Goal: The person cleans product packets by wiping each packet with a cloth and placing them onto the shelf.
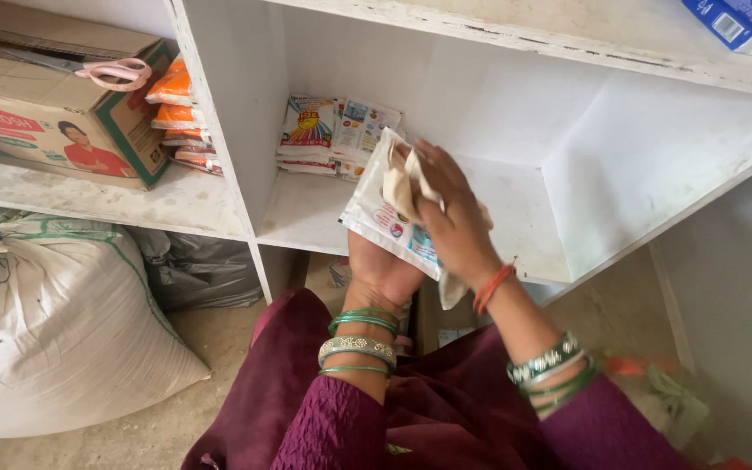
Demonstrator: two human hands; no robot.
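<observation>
White sachet (389,218) in the left hand (382,271) (colourful packets (332,135) stacked behind), cardboard box (54,113) far left.

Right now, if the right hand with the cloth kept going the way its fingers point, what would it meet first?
The right hand points up-left into the shelf compartment. Past the white packet it already presses the cloth against, the first thing in line looks like the stack of printed sachets at the back, though depth is hard to judge.

A cardboard box (54,113) with pink scissors (115,73) sits far left; orange packets (176,104) beside it, white sack (54,331) below.
</observation>
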